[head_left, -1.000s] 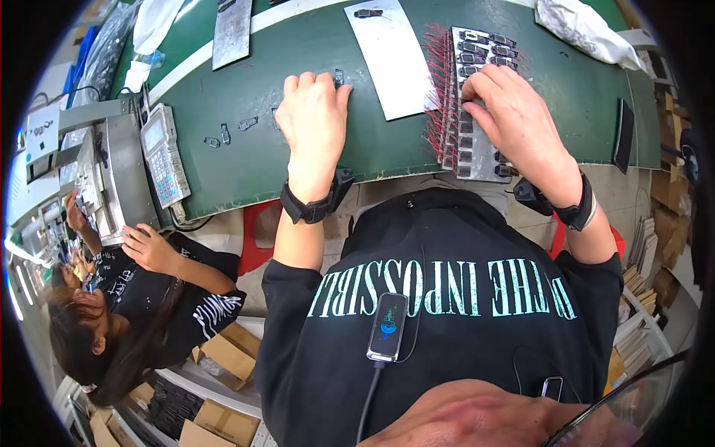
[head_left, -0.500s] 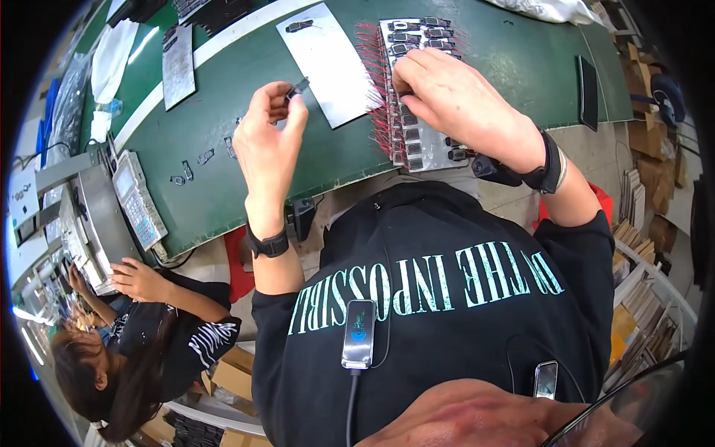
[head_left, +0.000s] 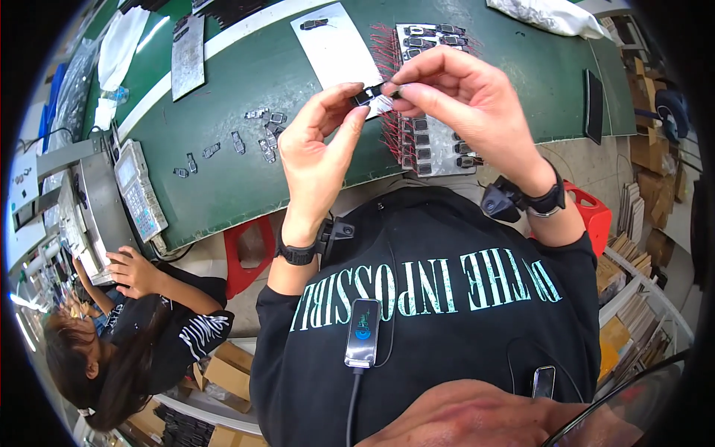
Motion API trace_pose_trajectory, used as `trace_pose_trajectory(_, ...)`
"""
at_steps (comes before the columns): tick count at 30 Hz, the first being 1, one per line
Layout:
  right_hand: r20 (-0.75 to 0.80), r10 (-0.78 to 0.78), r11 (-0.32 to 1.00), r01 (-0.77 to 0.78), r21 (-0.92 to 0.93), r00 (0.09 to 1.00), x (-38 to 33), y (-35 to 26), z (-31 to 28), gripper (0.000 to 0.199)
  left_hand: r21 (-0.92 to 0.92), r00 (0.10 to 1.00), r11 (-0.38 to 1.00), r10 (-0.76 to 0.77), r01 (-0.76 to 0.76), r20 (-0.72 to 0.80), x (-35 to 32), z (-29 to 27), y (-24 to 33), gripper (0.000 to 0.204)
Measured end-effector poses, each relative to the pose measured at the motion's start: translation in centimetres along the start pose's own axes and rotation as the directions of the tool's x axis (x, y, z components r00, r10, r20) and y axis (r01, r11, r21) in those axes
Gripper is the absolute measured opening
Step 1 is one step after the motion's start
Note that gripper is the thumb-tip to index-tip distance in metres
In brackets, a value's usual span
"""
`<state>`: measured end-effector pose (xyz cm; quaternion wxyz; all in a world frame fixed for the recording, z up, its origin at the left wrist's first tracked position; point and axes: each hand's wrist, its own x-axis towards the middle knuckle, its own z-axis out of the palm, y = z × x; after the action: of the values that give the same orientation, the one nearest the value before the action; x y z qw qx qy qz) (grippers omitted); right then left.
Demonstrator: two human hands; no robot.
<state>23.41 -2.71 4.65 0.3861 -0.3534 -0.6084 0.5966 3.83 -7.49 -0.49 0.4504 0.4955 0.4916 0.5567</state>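
Over the green table, my left hand (head_left: 320,141) is closed in a pinch on a small black rectangular part (head_left: 365,96) with a whitish patch. My right hand (head_left: 469,100) meets it from the right, thumb and forefinger pinched on a tiny dark piece too small to name, close against the part's right end. Below both hands lies a white plate (head_left: 333,56) with one black part (head_left: 313,24) near its far end. Partly behind my right hand is a metal tray (head_left: 441,141) with rows of similar black parts and thin red wires (head_left: 387,56) along its left edge.
Several loose black parts (head_left: 237,142) lie on the green table (head_left: 201,123) to the left. A keypad device (head_left: 138,190) stands beside a metal machine (head_left: 97,201), where a co-worker's hand (head_left: 134,272) rests. A dark flat slab (head_left: 593,106) lies near the right edge.
My right hand has lifted off the tray and moved left to the black part. My left hand has moved right, bringing the part to meet it; loose parts on the table are uncovered.
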Motion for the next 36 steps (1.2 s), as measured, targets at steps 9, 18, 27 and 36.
trace_pose_trajectory(9, -0.024, 0.058, 0.998, -0.059, -0.025, 0.998, 0.6, 1.7, 1.1, 0.014, -0.011, 0.999, 0.999, 0.030, -0.031, -0.035, -0.4, 0.9, 0.2, 0.030)
trace_pose_trajectory(18, 0.060, 0.088, 0.996, -0.087, -0.023, 0.994, 1.0, 2.7, 0.1, 0.012, 0.010, 1.000, 1.000, -0.003, 0.003, -0.011, -0.8, 0.7, -0.2, 0.027)
trace_pose_trajectory(27, 0.205, 0.224, 0.973, -0.229, 0.001, 0.953, 1.3, 1.9, -1.1, 0.016, 0.090, 0.999, 0.996, -0.018, 0.015, 0.029, -0.9, 0.8, 0.5, 0.025)
trace_pose_trajectory(36, 0.155, 0.016, 0.920, 0.046, -0.390, 0.988, -1.2, 1.6, 0.0, 0.011, 0.026, 0.992, 0.996, -0.090, 0.088, 0.083, -2.1, 0.8, 0.3, 0.022)
